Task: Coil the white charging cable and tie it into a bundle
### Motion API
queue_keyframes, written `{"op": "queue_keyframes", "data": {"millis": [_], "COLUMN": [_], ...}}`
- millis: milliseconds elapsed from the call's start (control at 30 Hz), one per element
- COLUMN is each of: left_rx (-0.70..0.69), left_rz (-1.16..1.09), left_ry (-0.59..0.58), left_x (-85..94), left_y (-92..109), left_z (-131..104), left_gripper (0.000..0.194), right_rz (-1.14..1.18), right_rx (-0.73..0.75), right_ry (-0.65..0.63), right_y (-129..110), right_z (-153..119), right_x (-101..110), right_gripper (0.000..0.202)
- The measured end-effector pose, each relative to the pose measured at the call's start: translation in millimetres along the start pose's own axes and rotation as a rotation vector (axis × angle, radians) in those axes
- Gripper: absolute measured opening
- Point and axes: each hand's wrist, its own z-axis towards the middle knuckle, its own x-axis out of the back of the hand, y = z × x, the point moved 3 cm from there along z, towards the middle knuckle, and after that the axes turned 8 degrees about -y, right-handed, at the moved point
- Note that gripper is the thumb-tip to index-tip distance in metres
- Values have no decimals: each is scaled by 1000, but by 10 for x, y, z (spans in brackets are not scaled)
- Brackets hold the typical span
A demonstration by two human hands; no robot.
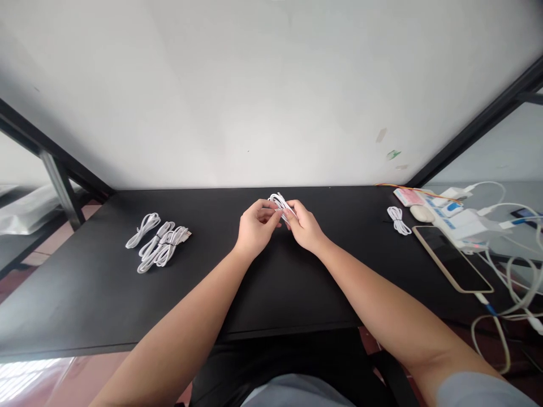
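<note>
A white cable (279, 199), folded into a small bundle, is held between both hands over the middle of the black table (292, 288). My right hand (304, 228) is closed round its right side, thumb on top. At its left side, the curled fingers and thumb of my left hand (255, 227) pinch the bundle. Part of the cable is hidden by the fingers. On the left of the table lie several bundled white cables (163, 244), and one more bundle (143, 230) lies beside them. Another small white bundle (399, 220) rests at the right.
A phone (452, 257) with a cable plugged in lies at the right edge. Behind it are a power strip (445, 216) with white chargers, a white oval object (422, 213) and tangled cables. A wall stands behind the table, with black metal bars at both sides.
</note>
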Motion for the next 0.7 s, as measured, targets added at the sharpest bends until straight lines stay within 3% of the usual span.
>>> {"op": "queue_keyframes", "data": {"millis": [333,700], "left_rx": [-35,-9], "left_rz": [-15,-53], "left_ry": [26,130], "left_x": [-43,-50], "left_y": [42,-5], "left_z": [18,4], "left_gripper": [27,36], "right_rz": [20,-78], "right_rx": [45,85], "right_ry": [43,16], "right_y": [-15,-87], "right_z": [-9,-23], "right_x": [-70,-76], "right_gripper": [34,34]}}
